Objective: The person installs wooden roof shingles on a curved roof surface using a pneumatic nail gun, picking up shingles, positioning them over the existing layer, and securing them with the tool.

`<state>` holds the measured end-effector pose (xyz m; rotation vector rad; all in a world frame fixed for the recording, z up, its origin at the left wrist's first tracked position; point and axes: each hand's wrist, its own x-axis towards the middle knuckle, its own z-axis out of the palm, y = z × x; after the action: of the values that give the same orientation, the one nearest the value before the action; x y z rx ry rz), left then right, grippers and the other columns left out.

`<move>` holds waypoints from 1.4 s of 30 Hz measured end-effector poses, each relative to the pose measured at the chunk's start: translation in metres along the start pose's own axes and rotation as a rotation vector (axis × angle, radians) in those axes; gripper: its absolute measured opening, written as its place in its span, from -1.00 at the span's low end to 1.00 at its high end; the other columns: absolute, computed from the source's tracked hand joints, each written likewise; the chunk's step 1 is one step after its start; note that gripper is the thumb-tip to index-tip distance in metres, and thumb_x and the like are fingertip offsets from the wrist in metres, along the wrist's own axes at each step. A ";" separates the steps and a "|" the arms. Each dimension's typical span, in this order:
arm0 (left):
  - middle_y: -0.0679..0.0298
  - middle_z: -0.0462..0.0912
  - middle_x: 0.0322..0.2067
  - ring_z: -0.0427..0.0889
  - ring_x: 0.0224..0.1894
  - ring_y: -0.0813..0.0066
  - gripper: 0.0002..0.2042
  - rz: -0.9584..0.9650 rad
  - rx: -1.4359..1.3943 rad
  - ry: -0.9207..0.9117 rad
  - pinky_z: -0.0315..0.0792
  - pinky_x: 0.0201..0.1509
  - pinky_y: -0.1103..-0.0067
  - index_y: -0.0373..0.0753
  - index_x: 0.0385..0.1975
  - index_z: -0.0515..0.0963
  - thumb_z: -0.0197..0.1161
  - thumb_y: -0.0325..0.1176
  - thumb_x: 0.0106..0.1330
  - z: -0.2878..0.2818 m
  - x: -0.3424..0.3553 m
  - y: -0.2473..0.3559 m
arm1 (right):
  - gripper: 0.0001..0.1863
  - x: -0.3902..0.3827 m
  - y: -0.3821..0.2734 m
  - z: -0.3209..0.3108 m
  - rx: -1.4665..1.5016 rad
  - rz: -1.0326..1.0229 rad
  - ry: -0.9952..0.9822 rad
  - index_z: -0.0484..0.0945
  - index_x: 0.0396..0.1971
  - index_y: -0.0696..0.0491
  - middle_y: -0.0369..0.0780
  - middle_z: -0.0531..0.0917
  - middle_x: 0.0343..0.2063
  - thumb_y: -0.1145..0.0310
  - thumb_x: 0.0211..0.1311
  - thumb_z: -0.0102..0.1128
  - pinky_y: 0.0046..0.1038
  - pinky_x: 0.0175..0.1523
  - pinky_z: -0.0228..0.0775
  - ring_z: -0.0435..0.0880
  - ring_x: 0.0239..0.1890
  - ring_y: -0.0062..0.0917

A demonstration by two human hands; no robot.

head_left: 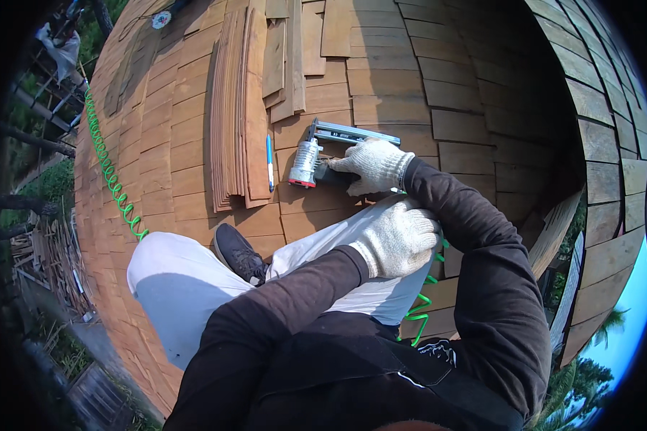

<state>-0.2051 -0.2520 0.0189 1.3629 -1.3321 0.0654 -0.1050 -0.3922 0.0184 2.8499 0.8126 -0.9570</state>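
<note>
My right hand (373, 164), in a knitted white glove, is closed on the dark handle of a silver pneumatic nail gun (303, 161) with a red-rimmed end, lying on wooden shingles (381, 100). My left hand (399, 237), also gloved, rests over my light-trousered right leg with its fingers curled; what they hold, if anything, is hidden. A green coiled hose (420, 309) shows beside that leg, partly covered by my arms. A blue-and-white pen (270, 161) lies left of the nail gun, next to a stack of long wooden shingles (230, 108).
My dark shoe (241, 251) rests on the sloped roof. More green hose (104, 151) runs along the left near the roof edge, with branches and stacked timber (50, 266) below. A small disc-like tool (162, 19) lies at top left. Another shingled surface (603, 201) bends along the right.
</note>
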 end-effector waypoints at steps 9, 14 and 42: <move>0.14 0.72 -0.05 0.64 0.16 0.05 -0.75 -0.062 -0.008 -0.044 0.44 0.35 0.13 -0.18 -0.22 0.71 0.33 -0.23 0.15 -0.009 0.003 -0.012 | -0.56 0.075 0.072 -0.066 0.327 0.405 0.366 0.78 0.04 0.03 -0.04 0.83 -0.14 0.07 0.32 0.28 -0.25 0.14 0.63 0.83 -0.05 -0.16; 0.10 0.69 0.00 0.58 0.21 0.00 -0.74 -0.118 -0.019 -0.117 0.36 0.38 0.09 -0.14 -0.17 0.72 0.31 -0.23 0.19 -0.017 0.004 -0.011 | -0.28 0.147 0.152 -0.060 0.305 0.882 0.780 0.61 0.11 0.13 0.04 0.77 -0.02 -0.23 0.27 0.35 -0.13 0.16 0.61 0.79 0.05 -0.13; 0.08 0.78 -0.06 0.71 0.14 0.01 -0.72 -0.095 -0.087 -0.094 0.46 0.37 0.09 -0.21 -0.14 0.76 0.45 -0.40 0.11 -0.012 0.010 -0.021 | -0.28 -0.023 0.145 -0.058 0.768 0.752 1.412 0.58 0.34 0.16 -0.11 0.77 0.00 0.29 0.11 0.41 -0.44 0.17 0.57 0.75 0.01 -0.48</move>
<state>-0.1791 -0.2565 0.0162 1.3676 -1.3305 -0.1208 -0.0182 -0.5171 0.0588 3.5604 -0.9565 1.1937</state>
